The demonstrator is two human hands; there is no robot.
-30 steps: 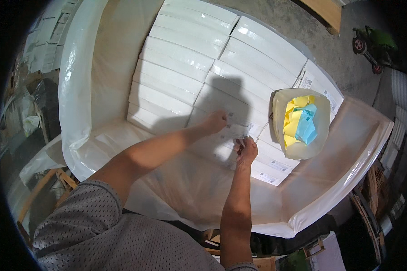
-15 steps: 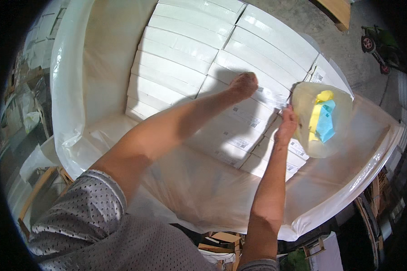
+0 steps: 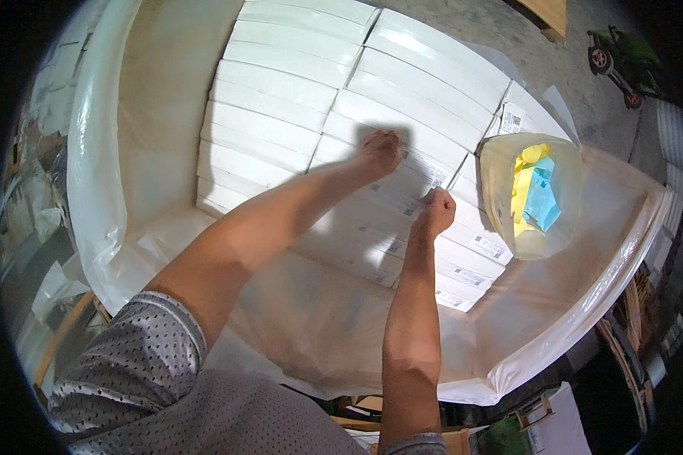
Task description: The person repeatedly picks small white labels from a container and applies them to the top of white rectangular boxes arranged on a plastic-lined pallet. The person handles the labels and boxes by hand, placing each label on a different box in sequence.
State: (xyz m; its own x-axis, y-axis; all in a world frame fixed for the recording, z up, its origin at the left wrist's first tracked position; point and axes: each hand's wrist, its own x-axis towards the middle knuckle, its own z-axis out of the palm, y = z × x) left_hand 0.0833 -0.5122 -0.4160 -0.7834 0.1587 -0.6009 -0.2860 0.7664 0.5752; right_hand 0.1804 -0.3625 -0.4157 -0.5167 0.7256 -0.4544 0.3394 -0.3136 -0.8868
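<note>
White flat boxes point(image 3: 425, 83) lie packed in tight rows in front of me, several with printed labels and square codes on their near faces. My left hand point(image 3: 381, 152) is closed, fingers curled down against a box in the middle of the stack. Just right of it and nearer to me, my right hand point(image 3: 438, 211) is closed too, its fingertips at the right end of a white label point(image 3: 425, 168). That label spans the gap between my hands. Whether either hand pinches its edge is hidden by the curled fingers.
A translucent plastic bag point(image 3: 497, 182) with crumpled yellow and blue pieces rests on the boxes at the right. Clear plastic sheeting point(image 3: 102, 129) lines the large bin around the stack. Beyond are a wooden edge point(image 3: 542, 15) and a wheeled green machine point(image 3: 622, 64) on the floor.
My right hand has moved left and slightly nearer to me, away from the bag, with its fingers curled in. My left hand has shifted slightly left. The whole view has shifted a little.
</note>
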